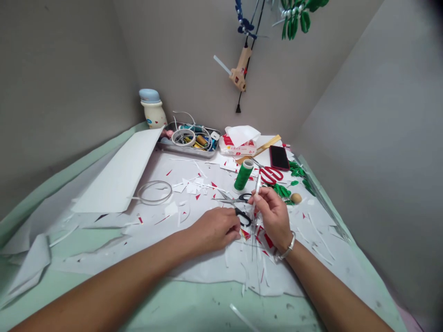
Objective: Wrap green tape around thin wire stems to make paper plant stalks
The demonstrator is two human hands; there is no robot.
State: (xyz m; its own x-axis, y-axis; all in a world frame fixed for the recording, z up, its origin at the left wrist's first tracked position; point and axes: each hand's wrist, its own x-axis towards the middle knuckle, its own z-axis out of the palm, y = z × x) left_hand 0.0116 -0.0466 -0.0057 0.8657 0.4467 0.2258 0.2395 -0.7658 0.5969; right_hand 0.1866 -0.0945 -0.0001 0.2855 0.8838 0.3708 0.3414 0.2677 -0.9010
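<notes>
My right hand [274, 216] is closed in a pinch around a thin white strip [257, 185], which points upward. Thin wire-like strands [254, 249] hang or lie just below those fingers. My left hand [215, 229] rests low over the paper with its fingers curled in; anything inside them is hidden. Beside its fingertips lie black-handled scissors [245, 217], partly behind both hands. A green thread spool [243, 176] stands upright just beyond my hands. Red and white scraps [266, 240] are scattered under my right wrist.
Behind are a metal tray [207, 153] of supplies, a tissue pack [238, 146], red-handled scissors [271, 175] and a phone [278, 157]. Green leaf pieces [282, 190] and a wooden ball [296, 198] lie right. A white board [117, 175] and coiled strip [154, 192] lie left. A glue gun [240, 69] hangs above.
</notes>
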